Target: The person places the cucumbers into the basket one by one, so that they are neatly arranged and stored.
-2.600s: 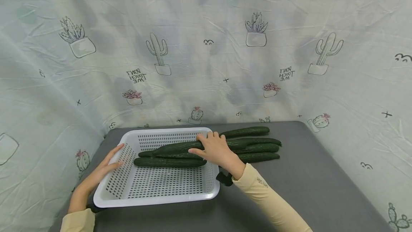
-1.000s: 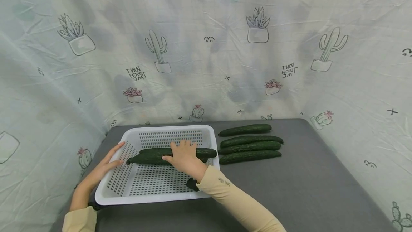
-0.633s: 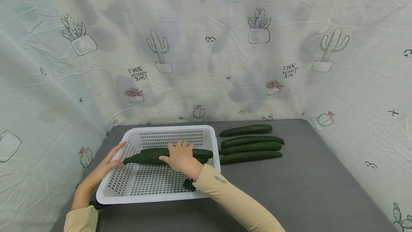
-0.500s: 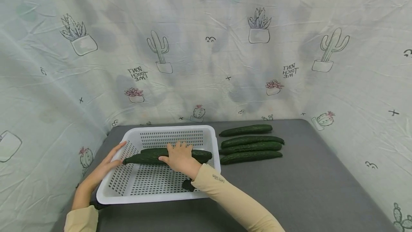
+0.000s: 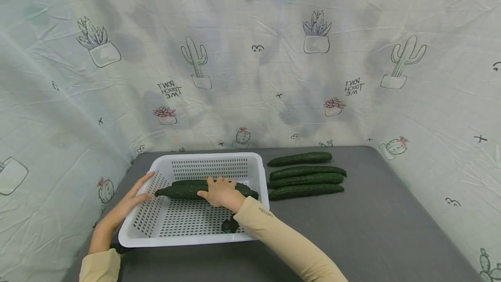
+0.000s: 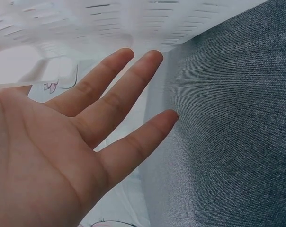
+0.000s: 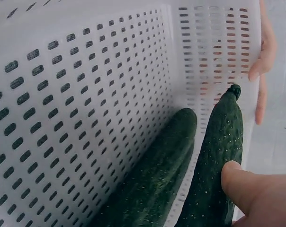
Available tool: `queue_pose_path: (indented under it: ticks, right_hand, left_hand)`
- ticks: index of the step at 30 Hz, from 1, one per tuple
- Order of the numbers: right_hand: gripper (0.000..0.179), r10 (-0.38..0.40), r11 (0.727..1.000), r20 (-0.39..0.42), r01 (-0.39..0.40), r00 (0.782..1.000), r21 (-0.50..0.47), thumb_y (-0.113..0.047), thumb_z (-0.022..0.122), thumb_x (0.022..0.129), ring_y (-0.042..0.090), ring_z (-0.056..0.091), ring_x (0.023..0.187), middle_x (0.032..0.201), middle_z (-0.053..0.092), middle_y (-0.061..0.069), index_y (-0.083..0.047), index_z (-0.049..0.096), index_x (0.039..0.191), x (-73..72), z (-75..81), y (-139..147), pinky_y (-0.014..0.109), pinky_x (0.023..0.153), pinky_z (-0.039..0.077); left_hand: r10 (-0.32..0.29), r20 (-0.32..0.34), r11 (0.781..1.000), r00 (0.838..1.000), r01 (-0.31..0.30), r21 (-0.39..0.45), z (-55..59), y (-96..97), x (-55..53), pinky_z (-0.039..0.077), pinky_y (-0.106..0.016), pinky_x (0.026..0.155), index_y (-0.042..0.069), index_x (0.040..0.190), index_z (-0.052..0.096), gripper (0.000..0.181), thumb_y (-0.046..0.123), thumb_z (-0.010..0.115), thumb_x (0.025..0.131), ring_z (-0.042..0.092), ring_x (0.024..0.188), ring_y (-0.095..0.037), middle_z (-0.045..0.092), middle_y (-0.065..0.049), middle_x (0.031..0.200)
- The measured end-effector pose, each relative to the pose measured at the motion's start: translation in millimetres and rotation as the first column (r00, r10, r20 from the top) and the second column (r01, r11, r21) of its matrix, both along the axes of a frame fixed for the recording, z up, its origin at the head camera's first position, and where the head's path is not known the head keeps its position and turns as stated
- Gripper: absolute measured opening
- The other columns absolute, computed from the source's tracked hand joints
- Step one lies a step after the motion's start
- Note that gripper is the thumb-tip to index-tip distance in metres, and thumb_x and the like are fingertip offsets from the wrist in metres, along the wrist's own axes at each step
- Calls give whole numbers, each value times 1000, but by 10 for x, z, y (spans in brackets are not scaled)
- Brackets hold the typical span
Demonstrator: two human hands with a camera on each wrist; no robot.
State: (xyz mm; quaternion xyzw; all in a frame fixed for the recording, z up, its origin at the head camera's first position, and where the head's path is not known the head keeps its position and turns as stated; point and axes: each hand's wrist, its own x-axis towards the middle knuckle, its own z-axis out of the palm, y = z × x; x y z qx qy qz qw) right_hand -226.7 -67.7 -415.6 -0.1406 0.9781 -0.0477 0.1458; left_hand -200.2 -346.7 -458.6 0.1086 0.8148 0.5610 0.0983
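the right hand [image 5: 222, 193] grips a cucumber [image 5: 180, 192] near its middle, thumb [image 7: 235, 182] on the near side and the other fingers reaching over the far side, their hold partly hidden. the cucumber lies lengthwise inside the basket [image 5: 195, 241], its stem end [image 7: 235, 90] pointing left and near the end wall [image 7: 214, 42]. at least one other cucumber [image 7: 152, 175] lies beside it, lower down; whether the two touch beneath the palm cannot be told. the left hand [image 5: 127, 203] is at the basket's left rim, fingers straight and spread, which should be enough to stop the basket sliding on the table [image 5: 372, 221]. handling the held cucumber well probably means moving it level, both ends together, so that the stem end does not snag in the slots of the end wall and the other end does not knock the right one. a light, even pinch should do; the bumpy skin looks likely to scuff under a hard squeeze. the fingers had best ease off only once its weight is borne from below, or it might roll toward the near side. four more cucumbers [image 5: 305, 191] lie on the table just right of the basket, beyond the right forearm [image 5: 285, 243].
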Motion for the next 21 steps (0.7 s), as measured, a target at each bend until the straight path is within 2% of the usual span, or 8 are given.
queue_pose_path:
  ticks: [8, 21]
  right_hand:
    - [63, 5, 999, -5, -4, 1000, 41, -61, 31, 91, 30, 34, 132, 146, 35, 9, -28, 29, 144, -41, -89, -32, 49, 102, 32]
    - [60, 87, 993, -39, -83, 995, 89, -59, 30, 92, 29, 36, 130, 141, 37, 9, -25, 31, 142, -36, -239, -40, 45, 100, 34]
  left_hand:
    - [8, 12, 1000, 1000, -8, 3, -25, 1, -3, 51, -49, 69, 28, 150, 1, 66, 19, 41, 98, 34, 117, -57, -2, -27, 149]
    - [5, -7, 1000, 1000, -5, -6, -25, 5, -1, 50, -48, 69, 28, 150, 1, 65, 20, 41, 98, 29, 119, -58, -2, -27, 149]
